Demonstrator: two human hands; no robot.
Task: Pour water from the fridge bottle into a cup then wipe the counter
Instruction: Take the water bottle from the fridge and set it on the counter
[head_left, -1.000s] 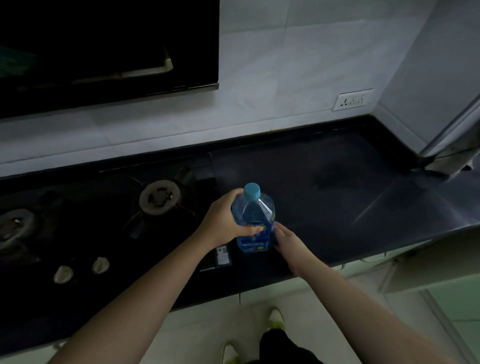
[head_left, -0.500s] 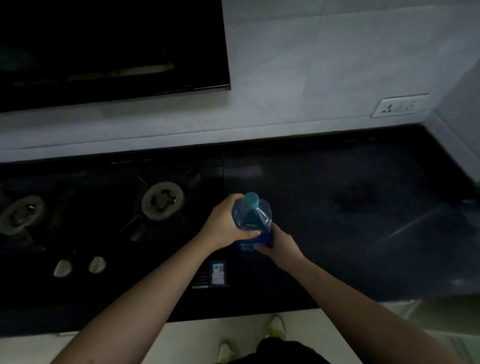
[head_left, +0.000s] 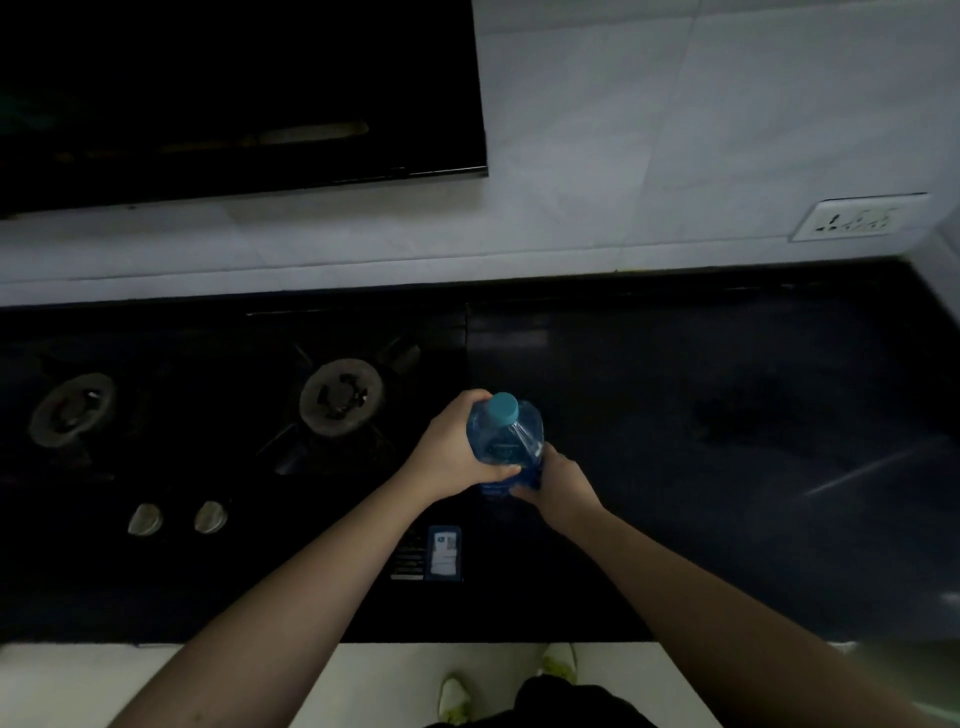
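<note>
- The bottle (head_left: 503, 446) sits upright dead center of the view, on the dark counter (head_left: 727, 415) right at the seam where the stove ends. Blue-tinted plastic, and its teal cap (head_left: 502, 408) looks screwed on.
- The left hand (head_left: 451, 453) wraps around the bottle's shoulder from 9 o'clock, fingers curled round the front and gripping it. Looks like it's there to keep the thing from tipping.
- The right hand (head_left: 558, 480) comes in at about 5 o'clock, lower down, fingers curled against the bottle's base. Probably bracing the bottom so it lands flat, though whether it's fully gripping is hard to tell in this light.
- No cup anywhere in view, so the pour hasn't started yet and the cap needs to come off first.
- Out at 9 to 10 o'clock is the near burner (head_left: 342, 397), with a second burner (head_left: 71, 409) further left, and two knobs (head_left: 176, 518) at 8 o'clock.
- A wall socket (head_left: 857, 218) is up at 2 o'clock on the tiles.
- There's a darker patch (head_left: 748, 421) on the counter at 3 o'clock, could be wet, can't say for sure.
</note>
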